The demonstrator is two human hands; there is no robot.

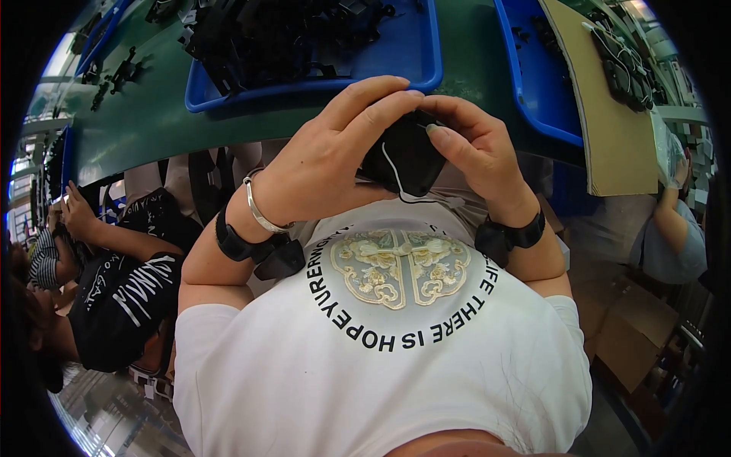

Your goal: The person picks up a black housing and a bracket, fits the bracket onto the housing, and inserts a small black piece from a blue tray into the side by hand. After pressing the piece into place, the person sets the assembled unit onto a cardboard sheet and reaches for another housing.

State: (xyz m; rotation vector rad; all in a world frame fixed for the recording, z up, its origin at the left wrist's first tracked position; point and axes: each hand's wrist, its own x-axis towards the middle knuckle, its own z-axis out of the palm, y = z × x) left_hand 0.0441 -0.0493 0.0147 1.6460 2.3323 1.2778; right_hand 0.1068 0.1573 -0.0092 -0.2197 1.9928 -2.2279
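Dark green worktable (156, 126) across the top, cardboard boxes (636, 324) lower right, bright light (21, 186) far left.

The wearer (381, 388) has two hands (316, 164) (483, 152), one bracelet (257, 209), one held casing (420, 158).

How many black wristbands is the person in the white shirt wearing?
2: the left wrist's black band, beside a silver bracelet, and the right wrist's black band.
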